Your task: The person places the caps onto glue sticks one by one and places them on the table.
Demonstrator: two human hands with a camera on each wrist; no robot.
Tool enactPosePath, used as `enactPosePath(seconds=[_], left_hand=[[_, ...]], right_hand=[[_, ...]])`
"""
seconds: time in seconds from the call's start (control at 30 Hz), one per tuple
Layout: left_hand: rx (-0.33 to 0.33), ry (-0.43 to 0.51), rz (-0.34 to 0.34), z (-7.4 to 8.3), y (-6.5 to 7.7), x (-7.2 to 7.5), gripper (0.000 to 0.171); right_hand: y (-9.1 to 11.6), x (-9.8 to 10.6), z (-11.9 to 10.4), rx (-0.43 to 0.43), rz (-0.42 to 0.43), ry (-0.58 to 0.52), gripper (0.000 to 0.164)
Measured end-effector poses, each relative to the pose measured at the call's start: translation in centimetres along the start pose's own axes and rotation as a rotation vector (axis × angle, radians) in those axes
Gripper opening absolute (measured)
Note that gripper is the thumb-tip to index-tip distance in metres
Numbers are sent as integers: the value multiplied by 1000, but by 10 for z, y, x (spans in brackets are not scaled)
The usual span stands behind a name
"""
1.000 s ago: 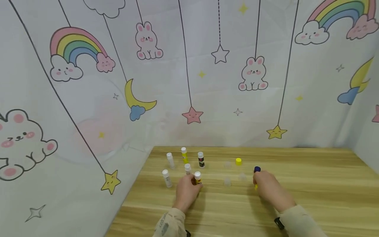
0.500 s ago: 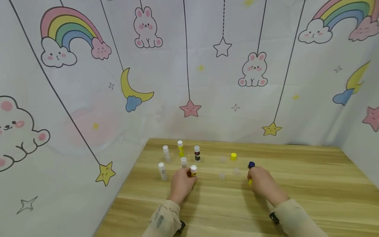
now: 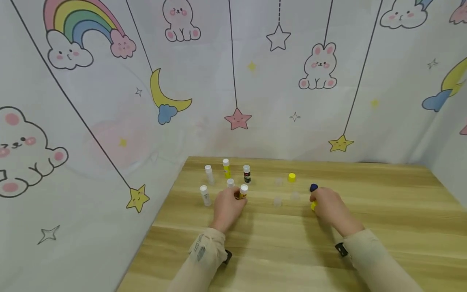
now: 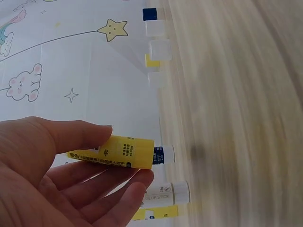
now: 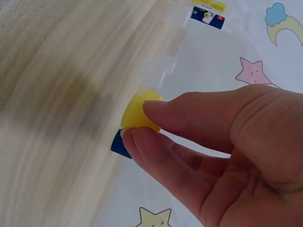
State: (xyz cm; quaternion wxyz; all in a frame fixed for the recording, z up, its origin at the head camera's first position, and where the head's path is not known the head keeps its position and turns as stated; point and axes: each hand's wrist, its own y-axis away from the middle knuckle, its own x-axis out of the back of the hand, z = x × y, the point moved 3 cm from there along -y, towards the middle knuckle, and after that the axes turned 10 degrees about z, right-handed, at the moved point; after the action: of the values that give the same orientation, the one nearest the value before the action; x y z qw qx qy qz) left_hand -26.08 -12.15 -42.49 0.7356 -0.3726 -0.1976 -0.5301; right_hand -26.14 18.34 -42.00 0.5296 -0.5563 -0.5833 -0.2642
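Note:
In the head view my left hand [image 3: 228, 207] grips a yellow glue stick [image 4: 130, 152] with a white top, holding it upright in front of another white-topped stick. In the left wrist view its thumb lies along one side of the label and the fingers curl under the other. My right hand [image 3: 331, 209] pinches a small yellow cap [image 5: 138, 113] between thumb and fingertips. A dark blue cap [image 3: 313, 187] stands just behind those fingers.
Several glue sticks stand at the left, among them a white one [image 3: 205, 196], a yellow one [image 3: 226, 168] and a black-labelled one [image 3: 247, 174]. Between the hands are several translucent caps [image 3: 277, 201] and a yellow bottle-type cap [image 3: 292, 177]. A cartoon-print curtain [image 3: 270, 93] hangs behind the wooden table [image 3: 277, 251].
The head view has shifted, so the table sits higher in the picture. Both hands keep their places and their holds on the glue stick and the yellow cap.

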Motion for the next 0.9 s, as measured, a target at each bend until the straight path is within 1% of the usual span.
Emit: enactPosePath(seconds=[0.1, 0.27, 0.43, 0.63, 0.9], left_hand=[[-5, 2, 10, 6, -5, 2, 24], [-49, 18, 33, 15, -7, 6, 24], [-86, 26, 60, 19, -4, 7, 21], [-119, 51, 63, 24, 1, 4, 22], [-166, 44, 86, 21, 5, -2, 23]], right_hand=[[-5, 7, 1, 14, 32, 3, 18], [-10, 14, 1, 15, 57, 20, 19], [-11, 17, -1, 4, 92, 14, 25], [-10, 18, -1, -8, 145, -13, 24], [-11, 18, -4, -9, 173, -32, 23]])
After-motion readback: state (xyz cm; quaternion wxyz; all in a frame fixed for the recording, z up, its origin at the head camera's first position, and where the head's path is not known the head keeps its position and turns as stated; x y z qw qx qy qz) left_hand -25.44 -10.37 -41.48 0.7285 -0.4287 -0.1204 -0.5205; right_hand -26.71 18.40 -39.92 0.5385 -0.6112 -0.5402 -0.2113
